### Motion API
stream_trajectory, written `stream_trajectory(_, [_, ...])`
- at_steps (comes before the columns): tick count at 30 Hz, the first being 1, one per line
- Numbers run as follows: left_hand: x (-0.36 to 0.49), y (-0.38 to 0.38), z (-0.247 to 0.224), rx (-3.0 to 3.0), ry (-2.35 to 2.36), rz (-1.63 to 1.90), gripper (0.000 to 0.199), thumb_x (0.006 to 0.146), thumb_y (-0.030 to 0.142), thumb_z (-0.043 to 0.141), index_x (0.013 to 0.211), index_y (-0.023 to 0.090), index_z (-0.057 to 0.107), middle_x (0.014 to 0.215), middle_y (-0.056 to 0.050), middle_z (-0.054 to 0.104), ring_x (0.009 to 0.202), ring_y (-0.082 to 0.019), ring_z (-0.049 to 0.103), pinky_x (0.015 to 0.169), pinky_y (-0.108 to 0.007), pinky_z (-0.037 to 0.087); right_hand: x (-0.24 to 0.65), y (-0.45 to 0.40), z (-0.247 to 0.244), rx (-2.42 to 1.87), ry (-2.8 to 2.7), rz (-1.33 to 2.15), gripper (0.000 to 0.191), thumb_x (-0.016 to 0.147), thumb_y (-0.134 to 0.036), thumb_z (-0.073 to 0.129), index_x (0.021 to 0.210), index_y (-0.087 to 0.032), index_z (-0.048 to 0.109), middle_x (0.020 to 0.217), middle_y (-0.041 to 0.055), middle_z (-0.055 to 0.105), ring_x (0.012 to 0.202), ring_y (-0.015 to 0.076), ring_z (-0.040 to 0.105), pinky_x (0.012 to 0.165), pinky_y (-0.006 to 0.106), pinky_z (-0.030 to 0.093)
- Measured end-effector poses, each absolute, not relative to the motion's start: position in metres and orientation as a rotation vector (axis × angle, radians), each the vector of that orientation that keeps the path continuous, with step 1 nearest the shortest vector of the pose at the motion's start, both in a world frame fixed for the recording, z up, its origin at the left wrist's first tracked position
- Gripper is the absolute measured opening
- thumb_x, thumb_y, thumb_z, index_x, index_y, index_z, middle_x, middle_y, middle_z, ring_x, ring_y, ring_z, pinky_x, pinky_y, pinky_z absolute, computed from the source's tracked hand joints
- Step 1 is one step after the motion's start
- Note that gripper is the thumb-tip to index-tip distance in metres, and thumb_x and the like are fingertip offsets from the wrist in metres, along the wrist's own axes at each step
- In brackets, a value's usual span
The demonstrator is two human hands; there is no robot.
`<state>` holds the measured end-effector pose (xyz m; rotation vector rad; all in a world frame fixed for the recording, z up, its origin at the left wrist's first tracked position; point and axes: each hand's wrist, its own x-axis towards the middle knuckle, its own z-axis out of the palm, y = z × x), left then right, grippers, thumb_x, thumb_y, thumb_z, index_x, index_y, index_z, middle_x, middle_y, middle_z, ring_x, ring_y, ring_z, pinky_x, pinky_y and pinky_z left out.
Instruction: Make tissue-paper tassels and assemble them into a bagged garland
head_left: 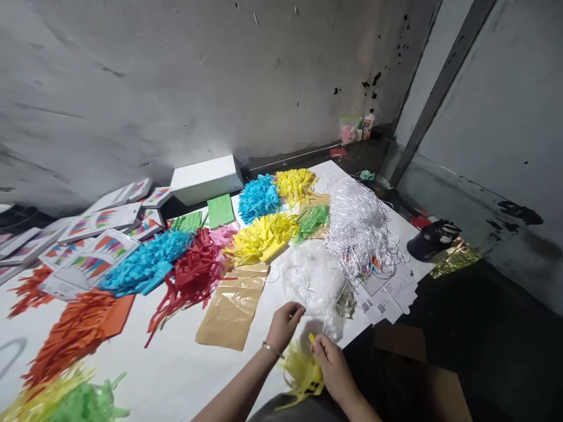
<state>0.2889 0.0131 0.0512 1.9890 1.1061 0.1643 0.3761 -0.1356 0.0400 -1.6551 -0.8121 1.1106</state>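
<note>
My right hand [333, 364] pinches the top of a yellow tissue tassel [303, 369], whose fringe hangs down to the left near the table's front edge. To its upper left is my left hand [285, 323], with a bracelet at the wrist and its fingers curled together; whatever they hold, if anything, is too small to make out. Just beyond both hands lies a heap of clear plastic bags [312, 272]. A tan plastic sheet [233, 305] rests flat to the left of my left hand.
White string [360, 223] is piled behind the bags, beside printed papers [391, 296]. Blue [257, 198], red [193, 269] and orange [79, 328] tassels cover the left side. A white box [206, 179] stands against the wall; a black bottle [433, 240] is at the right.
</note>
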Motion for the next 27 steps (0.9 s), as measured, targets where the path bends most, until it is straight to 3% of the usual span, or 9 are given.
stream_trajectory(3, [0.314,0.032,0.029,2.109,1.185,0.104,0.018,0.086,0.019,0.050,0.083,0.015,0.067,0.089,-0.006,0.065,0.078,-0.016,0.060,0.074,-0.025,0.043,0.379,-0.142,0.033,-1.714,-0.873,1.083,0.029,0.093,-0.039,0.038,0.072,-0.021,0.046,0.060,-0.0061,0.040,0.056,0.0113,0.039,0.052,0.022,0.028])
stream_trajectory(6, [0.326,0.038,0.015,2.146,1.198,0.003,0.017,0.082,0.012,0.052,0.076,0.015,0.067,0.086,-0.006,0.062,0.075,-0.016,0.059,0.072,-0.026,0.041,0.381,-0.146,0.029,-1.728,-0.938,1.024,0.027,0.092,-0.036,0.038,0.072,-0.021,0.047,0.063,-0.0045,0.046,0.059,0.0118,0.043,0.055,0.022,0.030])
stream_trajectory(13, [0.316,0.030,0.006,2.146,1.190,-0.063,0.014,0.083,0.013,0.053,0.075,0.017,0.064,0.084,-0.005,0.059,0.082,-0.019,0.058,0.075,-0.028,0.038,0.389,-0.153,0.017,-1.762,-0.998,0.948,0.029,0.092,-0.034,0.039,0.069,-0.021,0.050,0.062,-0.0027,0.053,0.060,0.0131,0.049,0.056,0.022,0.034])
stream_trajectory(19, [0.307,0.038,0.004,1.958,1.193,0.127,0.010,0.082,0.016,0.053,0.075,0.018,0.060,0.084,-0.005,0.061,0.084,-0.019,0.057,0.078,-0.029,0.039,0.389,-0.149,0.020,-1.781,-1.052,0.897,0.031,0.092,-0.034,0.038,0.067,-0.021,0.050,0.059,-0.0030,0.051,0.056,0.0131,0.049,0.054,0.022,0.033])
stream_trajectory(23, [0.299,0.042,0.003,1.698,1.229,0.281,0.012,0.082,0.028,0.054,0.079,0.017,0.060,0.064,0.001,0.056,0.063,-0.016,0.054,0.063,-0.027,0.041,0.387,-0.144,0.021,-1.801,-1.089,0.900,0.031,0.093,-0.035,0.036,0.069,-0.021,0.050,0.060,-0.0026,0.052,0.057,0.0137,0.050,0.056,0.022,0.034])
stream_trajectory(27, [0.296,0.041,0.008,1.378,1.209,0.401,0.028,0.077,0.044,0.061,0.079,0.016,0.059,0.051,0.007,0.048,0.044,-0.011,0.045,0.047,-0.023,0.035,0.382,-0.142,0.022,-1.808,-1.115,0.905,0.031,0.093,-0.035,0.035,0.069,-0.021,0.049,0.062,-0.0019,0.053,0.060,0.0145,0.051,0.057,0.023,0.034])
